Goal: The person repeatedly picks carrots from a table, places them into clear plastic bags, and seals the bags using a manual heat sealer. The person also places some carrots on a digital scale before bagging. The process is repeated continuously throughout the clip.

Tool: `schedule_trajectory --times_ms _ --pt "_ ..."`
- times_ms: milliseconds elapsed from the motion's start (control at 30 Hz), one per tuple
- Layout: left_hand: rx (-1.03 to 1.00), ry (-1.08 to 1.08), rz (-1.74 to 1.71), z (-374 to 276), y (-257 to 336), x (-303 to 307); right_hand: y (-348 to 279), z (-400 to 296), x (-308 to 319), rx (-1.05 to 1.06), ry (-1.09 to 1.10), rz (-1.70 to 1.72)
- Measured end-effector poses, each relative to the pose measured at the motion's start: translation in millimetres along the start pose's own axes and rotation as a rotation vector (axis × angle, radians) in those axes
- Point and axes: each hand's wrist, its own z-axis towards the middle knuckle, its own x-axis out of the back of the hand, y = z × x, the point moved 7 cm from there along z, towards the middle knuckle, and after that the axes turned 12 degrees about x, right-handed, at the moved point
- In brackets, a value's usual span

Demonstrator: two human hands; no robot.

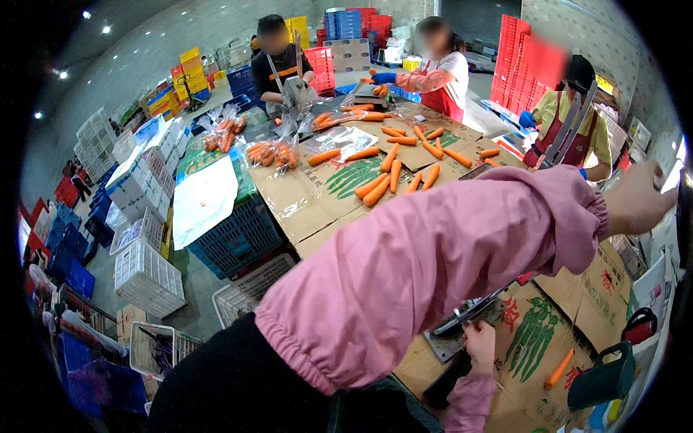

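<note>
My left arm, in a pink sleeve cover, stretches across the view to the right. At its end my left hand point(638, 201) is raised with bent fingers near the picture's rim; whether it holds something cannot be made out. Lower down, my right hand point(479, 343) has curled fingers against the edge of a metal bench device point(446, 345), largely covered by my left arm. Flattened cardboard point(303, 203) with green and red print covers the table. Loose carrots point(391, 158) lie beyond my sleeve, and a single carrot point(559, 369) rests right of my right hand.
Bagged carrots point(273, 153) and a white sheet point(208, 197) lie at left. Three co-workers stand across the table; one's blue-gloved hand point(383, 78) is at carrots on a scale point(369, 98). A dark green jug point(603, 373) stands right. White crates point(149, 281) stand on the floor.
</note>
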Motion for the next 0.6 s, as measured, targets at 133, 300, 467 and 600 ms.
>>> schedule_trajectory --times_ms 133,300,467,600 --pt "-0.070 0.066 0.051 -14 -55 -14 3 -32 6 -0.063 0.214 0.106" --pt "0.042 -0.116 0.182 -221 -250 -32 -49 -39 -68 0.126 0.100 0.167" --pt "0.469 -0.079 -0.301 -281 -358 -49 -112 -11 -124 0.226 -0.097 0.277" --pt "0.787 0.305 -0.278 -283 -373 65 -158 7 -145 0.257 -0.054 0.527"
